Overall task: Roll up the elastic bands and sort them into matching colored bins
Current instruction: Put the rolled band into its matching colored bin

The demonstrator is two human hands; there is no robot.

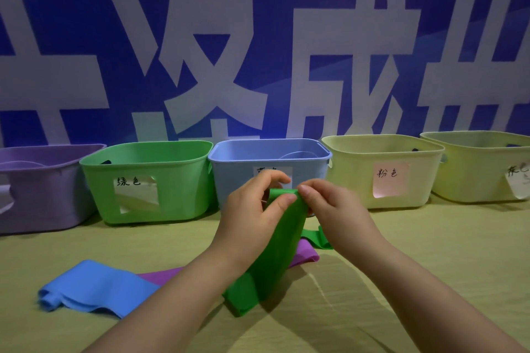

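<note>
Both my hands hold up the top end of a green elastic band (272, 255) in front of the blue bin (229, 169). My left hand (252, 209) pinches its folded top edge from the left, and my right hand (332, 209) pinches it from the right. The band hangs down to the table, where its lower end lies folded. A blue band (94, 286) lies flat at the front left. A purple band (305, 253) lies under the green one. The green bin (183, 186) stands left of the blue bin.
A purple bin (43, 189) stands at the far left. Two pale yellow bins (355, 169) (473, 169) with paper labels stand at the right. All bins line the back of the yellow-green tablecloth (430, 238), against a blue banner with white characters.
</note>
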